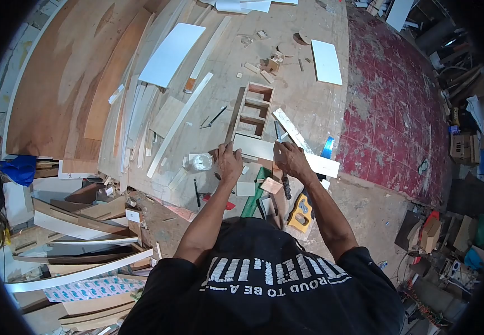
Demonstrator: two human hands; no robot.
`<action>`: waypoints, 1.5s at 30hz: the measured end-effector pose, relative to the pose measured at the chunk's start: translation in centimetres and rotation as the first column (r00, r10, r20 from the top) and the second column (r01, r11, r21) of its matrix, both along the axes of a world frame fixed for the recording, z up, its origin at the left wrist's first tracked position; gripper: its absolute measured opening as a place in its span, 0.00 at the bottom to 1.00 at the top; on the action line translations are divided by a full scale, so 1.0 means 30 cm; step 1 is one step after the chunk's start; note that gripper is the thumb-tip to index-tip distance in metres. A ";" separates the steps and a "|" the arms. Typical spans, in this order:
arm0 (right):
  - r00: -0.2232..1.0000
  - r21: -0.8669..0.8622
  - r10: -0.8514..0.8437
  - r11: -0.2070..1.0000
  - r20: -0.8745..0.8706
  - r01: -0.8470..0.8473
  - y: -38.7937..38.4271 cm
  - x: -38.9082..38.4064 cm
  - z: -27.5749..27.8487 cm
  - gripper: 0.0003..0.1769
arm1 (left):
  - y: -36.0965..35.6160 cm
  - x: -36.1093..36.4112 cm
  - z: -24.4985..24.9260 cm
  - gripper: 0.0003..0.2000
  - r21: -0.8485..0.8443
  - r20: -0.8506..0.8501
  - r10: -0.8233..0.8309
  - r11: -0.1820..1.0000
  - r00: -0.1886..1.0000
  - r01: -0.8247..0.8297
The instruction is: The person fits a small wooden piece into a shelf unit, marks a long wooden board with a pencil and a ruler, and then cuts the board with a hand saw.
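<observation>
A white board (253, 146) lies crosswise against the near end of a small wooden frame with compartments (256, 110). My left hand (229, 163) is closed at the board's left end, close to the frame's long side piece. Farther right, my right hand (294, 160) has its fingers bent over the board, and its right end (324, 166) sticks out past the wrist. The undersides of both hands' fingers are hidden. A handsaw with a yellow handle (301, 213) lies below my right forearm. A clear jar (201, 162) stands left of my left hand.
Long wooden strips (180, 124) and a white panel (172, 54) lie on the left of the worktable (228, 61). Small wood offcuts (267, 75) and another white panel (327, 62) sit at the back. Scrap boards (80, 223) are piled at lower left.
</observation>
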State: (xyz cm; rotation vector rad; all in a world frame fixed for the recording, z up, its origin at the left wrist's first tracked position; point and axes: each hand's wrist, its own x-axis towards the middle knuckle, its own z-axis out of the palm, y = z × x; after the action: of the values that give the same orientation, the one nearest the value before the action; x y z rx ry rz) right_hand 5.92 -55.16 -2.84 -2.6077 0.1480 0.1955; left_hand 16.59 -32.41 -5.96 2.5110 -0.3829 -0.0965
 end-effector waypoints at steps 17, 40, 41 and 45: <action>1.000 0.001 0.025 1.000 -0.019 -0.025 0.009 -0.011 0.001 0.41 | 0.011 -0.025 0.020 0.23 -0.033 -0.031 -0.013 0.999 0.999 0.012; 0.999 0.001 0.030 1.000 -0.017 -0.030 -0.006 0.004 -0.014 0.43 | -0.004 -0.009 0.036 0.25 0.078 0.004 -0.044 0.996 0.999 0.043; 0.999 0.001 0.029 1.000 -0.015 -0.029 -0.005 0.004 -0.013 0.43 | -0.004 -0.009 0.037 0.25 0.076 0.006 -0.051 0.996 0.999 0.050; 1.000 0.001 0.015 1.000 -0.005 -0.015 -0.002 0.001 -0.008 0.42 | -0.006 -0.007 0.060 0.25 0.084 -0.004 -0.061 0.995 0.998 0.061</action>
State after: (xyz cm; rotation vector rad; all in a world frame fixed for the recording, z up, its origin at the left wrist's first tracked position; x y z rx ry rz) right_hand 5.95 -55.21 -3.09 -2.6085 0.1295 0.2075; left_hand 16.37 -32.58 -4.17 2.5825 -0.4649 -0.1409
